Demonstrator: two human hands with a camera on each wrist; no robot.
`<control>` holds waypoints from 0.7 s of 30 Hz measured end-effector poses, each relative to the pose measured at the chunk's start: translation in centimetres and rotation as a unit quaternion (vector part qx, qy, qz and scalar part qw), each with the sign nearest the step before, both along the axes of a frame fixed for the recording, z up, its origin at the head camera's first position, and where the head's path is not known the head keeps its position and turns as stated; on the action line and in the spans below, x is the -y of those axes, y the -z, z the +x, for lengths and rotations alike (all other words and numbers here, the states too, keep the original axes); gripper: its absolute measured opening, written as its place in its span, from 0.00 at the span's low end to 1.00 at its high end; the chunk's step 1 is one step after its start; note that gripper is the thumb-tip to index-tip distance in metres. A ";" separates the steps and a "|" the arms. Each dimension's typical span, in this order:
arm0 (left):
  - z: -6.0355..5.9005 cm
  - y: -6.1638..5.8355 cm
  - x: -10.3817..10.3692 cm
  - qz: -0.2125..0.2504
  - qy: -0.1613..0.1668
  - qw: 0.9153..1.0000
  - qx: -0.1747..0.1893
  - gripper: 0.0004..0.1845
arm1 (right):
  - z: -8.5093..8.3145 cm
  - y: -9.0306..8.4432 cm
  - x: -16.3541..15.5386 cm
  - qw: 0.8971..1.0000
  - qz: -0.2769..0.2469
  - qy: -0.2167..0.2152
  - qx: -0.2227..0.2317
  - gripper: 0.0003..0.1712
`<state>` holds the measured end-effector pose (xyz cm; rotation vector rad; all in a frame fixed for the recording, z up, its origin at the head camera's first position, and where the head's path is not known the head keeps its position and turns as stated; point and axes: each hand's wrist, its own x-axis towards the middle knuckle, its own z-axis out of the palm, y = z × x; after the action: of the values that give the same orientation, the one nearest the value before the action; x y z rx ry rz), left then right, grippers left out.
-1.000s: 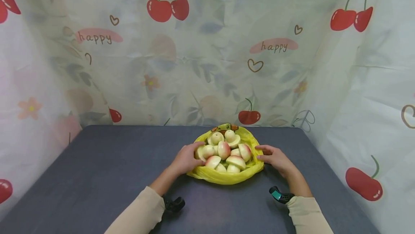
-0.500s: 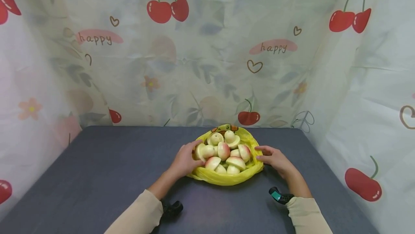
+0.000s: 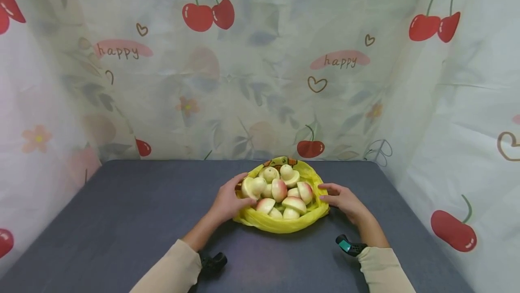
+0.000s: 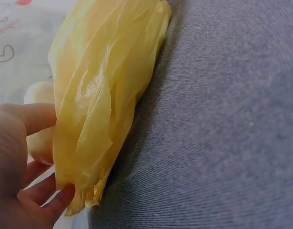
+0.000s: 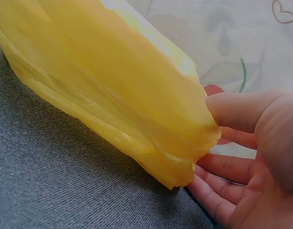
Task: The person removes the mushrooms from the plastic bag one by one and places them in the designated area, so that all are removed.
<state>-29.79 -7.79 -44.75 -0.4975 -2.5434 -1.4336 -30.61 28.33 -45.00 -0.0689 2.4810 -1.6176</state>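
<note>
A yellow plastic bag (image 3: 284,223) lies open on the dark grey table (image 3: 122,211), holding several pale, pink-blushed fruit pieces (image 3: 280,189). My left hand (image 3: 228,200) grips the bag's left rim. In the left wrist view the thumb (image 4: 27,119) lies over the yellow bag (image 4: 103,95) and the fingers (image 4: 41,202) curl beneath it, with one pale fruit piece (image 4: 39,143) against the thumb. My right hand (image 3: 343,198) holds the right rim. In the right wrist view its thumb (image 5: 237,112) sits on top of the bag (image 5: 113,86) and its fingers (image 5: 213,193) lie under the fold.
A cherry-print curtain (image 3: 260,81) closes off the back and both sides of the table. Black wrist devices sit by each sleeve, one on the left (image 3: 213,261) and one on the right (image 3: 349,245). Bare tabletop stretches to the left of the bag and in front of it.
My left hand has pulled the bag's left rim slightly outward and up, and the fruit piece beside it shifted left. My right hand has barely moved.
</note>
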 end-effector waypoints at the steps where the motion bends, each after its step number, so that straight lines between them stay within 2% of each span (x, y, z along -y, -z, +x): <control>1: -0.1 0.0 0.0 0.012 -0.001 1.000 0.003 0.43 | 0.0 0.0 0.0 1.000 0.000 0.001 0.000 0.30; 10: -0.6 -0.2 0.5 0.107 -0.025 0.994 0.027 0.43 | 0.1 -0.2 0.1 1.000 0.002 -0.001 -0.003 0.31; 17: -1.7 -0.4 1.6 0.207 -0.041 0.977 0.034 0.42 | 0.2 -0.2 0.1 1.000 0.000 -0.003 -0.006 0.31; 21: -2.3 -0.1 2.5 0.230 -0.058 0.971 0.031 0.40 | 0.3 -0.3 0.3 1.000 0.000 -0.004 -0.005 0.31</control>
<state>-32.05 -10.29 -44.68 -0.2238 -2.1309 -1.9352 -30.29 28.02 -44.72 -0.0863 2.4842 -1.6189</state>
